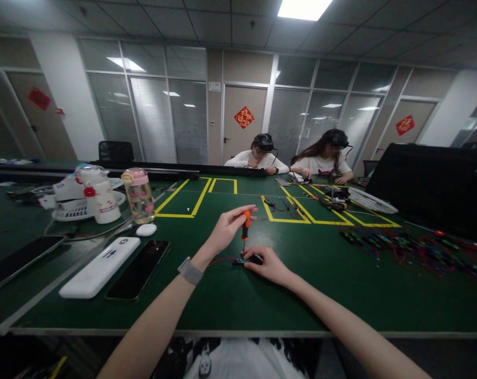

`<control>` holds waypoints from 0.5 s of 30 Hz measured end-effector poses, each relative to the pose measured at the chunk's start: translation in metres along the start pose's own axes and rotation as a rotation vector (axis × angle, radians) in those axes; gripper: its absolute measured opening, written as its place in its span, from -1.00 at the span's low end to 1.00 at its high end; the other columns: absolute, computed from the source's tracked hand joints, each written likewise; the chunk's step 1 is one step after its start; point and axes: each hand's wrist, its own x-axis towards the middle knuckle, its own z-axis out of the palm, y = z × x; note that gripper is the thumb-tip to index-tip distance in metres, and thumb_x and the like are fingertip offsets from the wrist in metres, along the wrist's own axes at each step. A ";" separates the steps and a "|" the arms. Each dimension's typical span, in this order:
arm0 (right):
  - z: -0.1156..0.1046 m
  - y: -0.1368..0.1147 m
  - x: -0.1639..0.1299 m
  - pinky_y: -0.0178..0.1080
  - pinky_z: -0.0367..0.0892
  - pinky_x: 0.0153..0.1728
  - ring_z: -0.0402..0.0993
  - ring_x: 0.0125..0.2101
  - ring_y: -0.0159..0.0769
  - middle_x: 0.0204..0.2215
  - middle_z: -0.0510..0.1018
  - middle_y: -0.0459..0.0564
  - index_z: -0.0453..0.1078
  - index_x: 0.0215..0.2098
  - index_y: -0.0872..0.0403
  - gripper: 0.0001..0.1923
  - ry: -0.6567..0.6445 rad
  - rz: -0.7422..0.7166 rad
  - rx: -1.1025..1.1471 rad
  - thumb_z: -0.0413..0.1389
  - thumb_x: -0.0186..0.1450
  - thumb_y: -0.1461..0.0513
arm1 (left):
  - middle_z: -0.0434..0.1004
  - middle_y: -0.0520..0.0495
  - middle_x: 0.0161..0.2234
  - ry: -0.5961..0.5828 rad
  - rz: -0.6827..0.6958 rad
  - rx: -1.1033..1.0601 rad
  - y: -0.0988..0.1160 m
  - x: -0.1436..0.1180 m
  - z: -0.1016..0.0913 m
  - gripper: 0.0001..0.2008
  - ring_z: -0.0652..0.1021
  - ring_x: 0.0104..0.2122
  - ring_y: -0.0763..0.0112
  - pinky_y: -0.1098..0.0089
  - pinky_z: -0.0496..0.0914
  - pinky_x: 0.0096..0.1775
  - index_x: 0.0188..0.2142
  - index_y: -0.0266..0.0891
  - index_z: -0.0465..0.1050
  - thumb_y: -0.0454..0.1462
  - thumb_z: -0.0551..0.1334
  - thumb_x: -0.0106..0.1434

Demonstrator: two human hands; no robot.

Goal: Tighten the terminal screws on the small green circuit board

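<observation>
The left hand [226,229] is pinching an orange-handled screwdriver [245,223] upright, fingers closed around the handle, tip pointing down onto a small circuit module [242,260]. The right hand [268,263] is pressing that module flat, fingertips clamped on it, red wires [220,260] trailing off to the left. All this is happening a little in from the near edge of the green tabletop [238,305], about midway along it. By the look of it, the screw work is still underway: driver on the part, nothing set aside as finished.

Sweeping from the left edge: a dark phone [17,260] is lying there, then a white power bank [99,267] and a black phone [139,268] side by side, with a white jug [100,195], a pink-lidded bottle [139,195] and a white earbud case [146,229] behind them. Yellow tape boxes [191,197] are marking the middle. Towards the right edge, a tangle of coloured wiring [404,247] is spreading out.

At the far edge, two other people wearing headsets are working with their own hands. Behind them are glass partitions, doors with red decorations [244,117] and ceiling lights [304,8].
</observation>
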 end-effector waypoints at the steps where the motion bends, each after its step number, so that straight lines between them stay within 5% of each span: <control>1: 0.000 0.000 0.000 -0.07 0.36 0.02 0.53 -0.08 -0.13 -0.18 0.61 0.08 0.53 -0.33 0.09 -0.90 0.000 0.002 -0.001 0.25 0.14 0.30 | 0.54 -0.21 -0.03 -0.009 -0.006 -0.011 0.001 0.000 0.000 -0.66 0.58 -0.12 0.23 0.23 0.44 -0.06 0.03 -0.25 0.45 -0.23 0.14 0.30; 9: -0.001 -0.002 -0.001 -0.08 0.36 0.02 0.52 -0.07 -0.13 -0.19 0.61 0.08 0.53 -0.33 0.09 -0.91 0.000 -0.004 0.002 0.25 0.14 0.29 | 0.39 -0.02 -0.32 0.143 0.107 0.315 0.001 -0.003 0.005 -0.82 0.46 -0.37 0.46 0.45 0.40 -0.32 -0.22 -0.19 0.57 -0.26 0.31 0.17; 15: 0.000 0.000 0.000 -0.07 0.36 0.02 0.52 -0.07 -0.13 -0.18 0.61 0.11 0.53 -0.33 0.11 -0.89 0.001 -0.001 -0.005 0.25 0.13 0.32 | 0.45 -0.09 -0.15 0.129 0.133 0.335 0.001 -0.003 0.003 -0.71 0.49 -0.17 0.37 0.37 0.37 -0.10 -0.02 -0.15 0.51 -0.24 0.08 0.35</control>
